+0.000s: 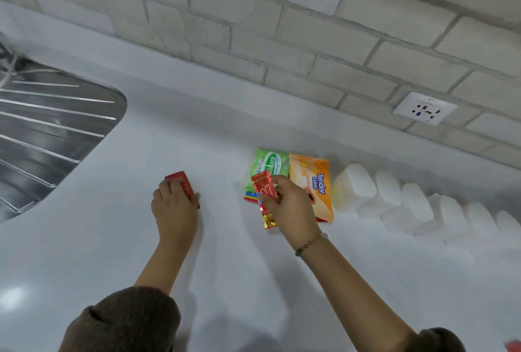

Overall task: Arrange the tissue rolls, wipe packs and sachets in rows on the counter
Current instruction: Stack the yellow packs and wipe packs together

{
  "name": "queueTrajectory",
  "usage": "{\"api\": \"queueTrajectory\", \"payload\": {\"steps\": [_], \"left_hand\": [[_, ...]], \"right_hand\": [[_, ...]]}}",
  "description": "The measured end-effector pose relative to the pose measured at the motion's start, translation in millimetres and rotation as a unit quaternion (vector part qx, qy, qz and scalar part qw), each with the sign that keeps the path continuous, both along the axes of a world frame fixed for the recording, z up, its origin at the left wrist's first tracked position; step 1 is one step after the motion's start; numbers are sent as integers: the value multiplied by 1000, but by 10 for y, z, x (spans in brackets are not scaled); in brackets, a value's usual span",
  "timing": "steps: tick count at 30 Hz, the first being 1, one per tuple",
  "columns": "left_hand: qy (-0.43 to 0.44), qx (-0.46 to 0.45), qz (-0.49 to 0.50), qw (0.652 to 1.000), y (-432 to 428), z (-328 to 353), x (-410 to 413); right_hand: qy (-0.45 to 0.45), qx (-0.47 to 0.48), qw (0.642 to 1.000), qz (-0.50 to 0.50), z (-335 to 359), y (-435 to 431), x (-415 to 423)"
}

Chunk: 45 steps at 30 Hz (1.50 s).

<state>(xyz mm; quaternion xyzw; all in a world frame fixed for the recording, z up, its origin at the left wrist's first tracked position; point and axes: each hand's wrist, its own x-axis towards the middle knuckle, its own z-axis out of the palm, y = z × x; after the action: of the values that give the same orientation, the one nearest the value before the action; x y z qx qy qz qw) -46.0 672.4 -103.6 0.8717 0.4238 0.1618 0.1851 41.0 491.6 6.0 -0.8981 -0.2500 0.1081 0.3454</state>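
Sachets: a red-and-gold sachet (pixel 264 186) was pinched in the right hand (pixel 291 206); a red sachet (pixel 182 182) was held against the counter (pixel 225 267) by the left hand (pixel 175 205); a striped sachet (pixel 250 197) was seen just left of the right-hand pinch, partly covered.
Wipe packs: a green wipe pack (pixel 270 162) and an orange wipe pack (pixel 315 179) were laid side by side, touching, just beyond the right hand's fingers.
Tissue rolls: a row of tissue rolls (pixel 356 185) was set along the wall, running off to the right of the right hand.
Done: the rolls were judged lined up and the two packs paired.
Left: the sachets were judged not yet in a row, being apart or in hand.
Left hand pose: the arm was stretched forward, palm down, fingers curled over the red sachet, thumb at its right edge.
Right hand pose: the arm was reached forward, thumb and fingers closed narrowly on the sachet's middle; whether the sachet was lifted clear could not be told.
Grip: both hands were closed on sachets, neither spread wide.
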Motion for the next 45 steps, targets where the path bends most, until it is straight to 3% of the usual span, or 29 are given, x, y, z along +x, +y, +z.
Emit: {"api": "queueTrajectory", "payload": {"steps": [3, 6, 14, 18, 22, 28, 34, 40, 45], "left_hand": [[-53, 2, -53, 997, 31, -54, 18], [-59, -14, -109, 992, 170, -72, 154], [10, 24, -253, 967, 531, -135, 666], [-10, 29, -262, 964, 478, -168, 747], [-17, 36, -264, 964, 379, -159, 753], [-13, 49, -269, 962, 376, -216, 739], [-61, 44, -232, 970, 342, -156, 696], [-157, -34, -154, 975, -4, 117, 483], [-230, -103, -242, 937, -875, 466, 369]], "right_hand": [[54, 35, 997, -33, -148, 302, -30], [44, 34, 997, -45, -324, 648, 10], [32, -102, 994, -26, -609, 1274, 388], [14, -110, 992, -56, -703, 1337, 469], [2, -180, 984, -2, -689, 1306, 411], [-16, -237, 971, -7, -781, 1341, 400], [-30, -166, 986, -15, -641, 1269, 290], [-106, -19, 991, 74, -184, 329, 0], [-98, 8, 995, 0, -217, -749, -149]]}}
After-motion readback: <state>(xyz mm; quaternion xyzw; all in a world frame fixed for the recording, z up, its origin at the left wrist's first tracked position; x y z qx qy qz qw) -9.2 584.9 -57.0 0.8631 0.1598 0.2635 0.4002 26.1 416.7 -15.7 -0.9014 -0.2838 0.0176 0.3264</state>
